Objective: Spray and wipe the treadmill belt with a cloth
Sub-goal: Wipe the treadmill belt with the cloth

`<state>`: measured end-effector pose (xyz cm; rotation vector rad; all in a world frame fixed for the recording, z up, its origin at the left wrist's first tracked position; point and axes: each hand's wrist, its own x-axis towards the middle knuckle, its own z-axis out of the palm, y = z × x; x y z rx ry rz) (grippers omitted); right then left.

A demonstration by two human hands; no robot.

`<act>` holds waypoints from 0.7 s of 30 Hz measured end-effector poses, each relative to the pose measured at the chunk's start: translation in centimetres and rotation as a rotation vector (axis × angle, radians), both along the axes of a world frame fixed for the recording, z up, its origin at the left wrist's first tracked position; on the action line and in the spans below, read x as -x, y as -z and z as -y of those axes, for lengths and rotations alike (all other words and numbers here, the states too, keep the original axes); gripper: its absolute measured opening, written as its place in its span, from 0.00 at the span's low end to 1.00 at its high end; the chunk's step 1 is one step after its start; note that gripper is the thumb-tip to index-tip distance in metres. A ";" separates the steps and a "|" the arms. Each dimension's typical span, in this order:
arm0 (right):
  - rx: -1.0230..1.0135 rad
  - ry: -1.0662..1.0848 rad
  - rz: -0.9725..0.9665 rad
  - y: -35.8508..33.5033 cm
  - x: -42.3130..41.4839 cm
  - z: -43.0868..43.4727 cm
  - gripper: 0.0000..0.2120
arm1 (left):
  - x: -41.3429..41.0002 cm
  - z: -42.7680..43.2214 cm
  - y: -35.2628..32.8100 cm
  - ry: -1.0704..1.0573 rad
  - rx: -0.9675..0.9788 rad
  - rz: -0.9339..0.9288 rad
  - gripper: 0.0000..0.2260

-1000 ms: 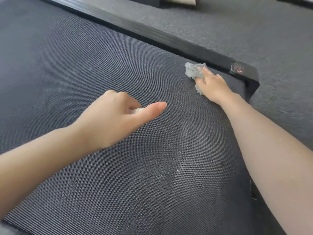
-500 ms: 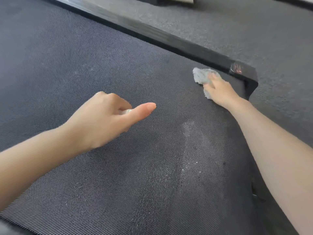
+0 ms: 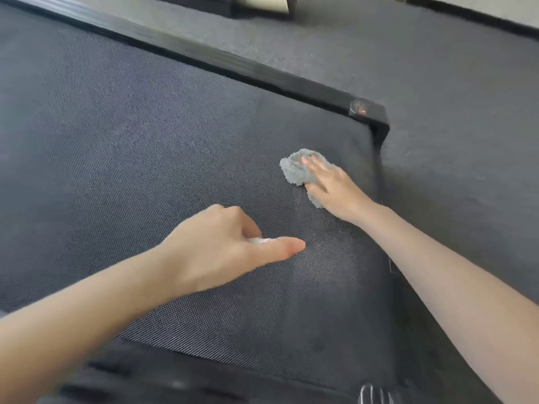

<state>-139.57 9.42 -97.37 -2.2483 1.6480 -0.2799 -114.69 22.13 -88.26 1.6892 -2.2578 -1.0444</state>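
Right hand (image 3: 335,191): fingers flat, pressing grey cloth (image 3: 294,167) onto treadmill belt (image 3: 145,141) near its corner.
Left hand (image 3: 221,246): fingers curled round a small pale object (image 3: 258,241), thumb extended.

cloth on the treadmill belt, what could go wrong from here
1. The cloth is bunched, with only part pinned under the flat fingers of the right hand. It might roll or slip out and leave streaks on the belt.
2. The hand works close to the belt's edge by the side rail. Fibres or fingertips could catch in that gap.
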 end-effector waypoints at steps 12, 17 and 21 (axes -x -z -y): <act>-0.031 -0.003 -0.065 -1.4 -0.2 -2.4 0.26 | 4.2 -4.6 0.5 0.076 0.214 0.215 0.33; -0.022 -0.004 -0.064 -1.2 -0.2 -2.3 0.26 | 5.4 -5.2 -0.2 0.154 0.193 0.338 0.31; -0.024 -0.009 -0.060 -0.9 0.0 -2.2 0.26 | 5.4 -6.3 0.7 0.221 0.305 0.347 0.33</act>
